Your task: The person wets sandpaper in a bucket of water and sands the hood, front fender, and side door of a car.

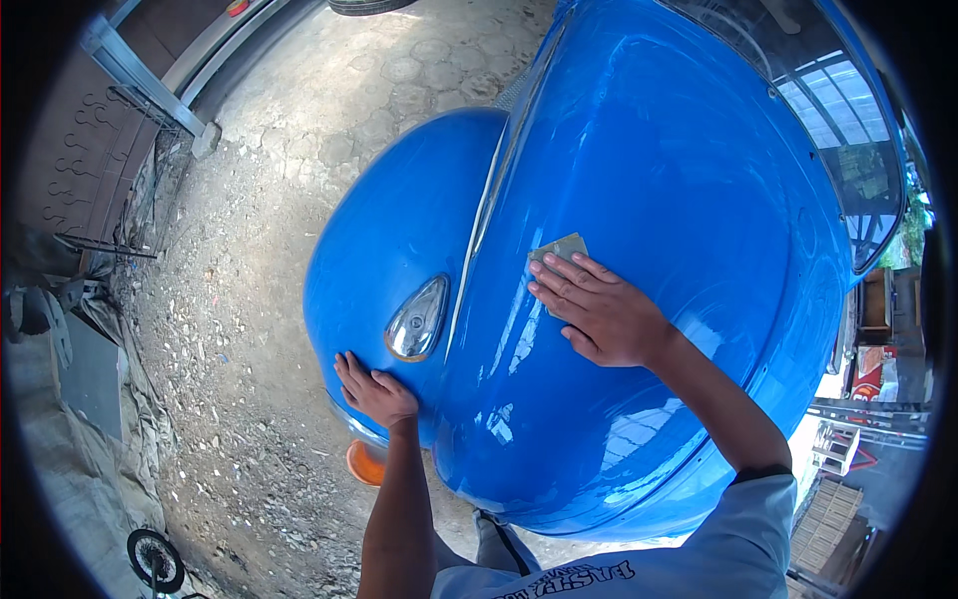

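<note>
My right hand (604, 311) lies over a small grey-tan sheet of sandpaper (565, 246), pressing it against the glossy blue car body panel (679, 190). One edge of the sheet pokes out past the fingertips; the rest is under the palm and fingers. On the rounded blue fender (399, 200) to the left, my left hand (377, 391) rests with its fingers stretched out and nothing in it. Just above that hand sits a chrome teardrop-shaped lamp housing (417, 317). Whitish streaks and reflections mark the panel around both hands.
An orange round object (366, 463) shows below the fender. The windshield (838, 110) rises at the upper right. Gravelly ground (239, 299) runs along the left, with a small wheel (155, 561) at lower left and a metal gate (85, 150) beyond. A tire (371, 5) shows at the top.
</note>
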`<action>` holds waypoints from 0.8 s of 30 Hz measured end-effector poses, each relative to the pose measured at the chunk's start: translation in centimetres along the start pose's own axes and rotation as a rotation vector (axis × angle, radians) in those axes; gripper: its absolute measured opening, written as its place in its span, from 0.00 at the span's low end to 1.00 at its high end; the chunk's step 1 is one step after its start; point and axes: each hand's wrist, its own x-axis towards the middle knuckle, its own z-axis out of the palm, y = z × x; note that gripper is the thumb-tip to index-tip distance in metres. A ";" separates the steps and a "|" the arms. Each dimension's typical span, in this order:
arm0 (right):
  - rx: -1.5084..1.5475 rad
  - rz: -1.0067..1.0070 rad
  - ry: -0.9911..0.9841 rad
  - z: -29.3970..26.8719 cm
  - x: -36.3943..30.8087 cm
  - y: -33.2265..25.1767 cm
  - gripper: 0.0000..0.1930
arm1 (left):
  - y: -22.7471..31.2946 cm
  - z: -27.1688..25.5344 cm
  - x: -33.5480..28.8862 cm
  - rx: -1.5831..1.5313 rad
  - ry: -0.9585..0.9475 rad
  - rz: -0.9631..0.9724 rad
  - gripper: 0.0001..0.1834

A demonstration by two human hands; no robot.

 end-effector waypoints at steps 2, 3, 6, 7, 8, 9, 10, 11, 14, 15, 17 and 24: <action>-0.026 -0.147 -0.032 -2.1 1.4 4.9 0.30 | -0.1 0.2 0.1 -0.011 0.002 0.030 0.38; -0.052 -0.028 0.045 -3.5 1.8 7.9 0.30 | 0.0 0.3 0.0 -0.005 -0.006 0.021 0.39; -0.086 0.320 0.260 -5.0 0.9 15.3 0.29 | 1.1 1.1 -0.8 -0.005 -0.008 0.024 0.39; -0.088 0.329 0.268 -4.2 0.3 15.1 0.29 | 1.3 1.4 -0.9 -0.026 -0.010 0.022 0.39; -0.128 0.346 0.307 -3.2 0.4 12.6 0.29 | 0.7 1.2 -1.1 -0.034 -0.018 0.017 0.39; -0.166 0.360 0.342 -2.2 0.5 9.5 0.29 | 0.0 0.8 -1.0 -0.022 -0.022 0.021 0.39; -0.115 0.296 0.284 -1.6 -0.2 5.6 0.29 | -0.3 0.6 -0.9 -0.009 -0.016 0.010 0.39; -0.068 0.229 0.227 -1.0 -1.2 1.4 0.29 | -0.4 0.6 -0.7 0.000 -0.007 -0.005 0.39; -0.076 0.048 0.055 3.6 -5.7 -9.6 0.28 | -0.7 0.5 -0.7 0.060 0.025 0.032 0.38; -0.097 0.001 0.034 4.9 -7.0 -12.3 0.28 | -0.6 0.5 -0.7 0.067 0.019 0.023 0.37; -0.100 -0.060 0.051 7.6 -9.2 -15.1 0.26 | 0.1 0.7 -0.8 0.056 0.021 0.023 0.35; 0.179 0.057 0.211 6.7 -8.1 -16.9 0.27 | 0.7 0.3 -0.1 -0.070 0.002 -0.034 0.32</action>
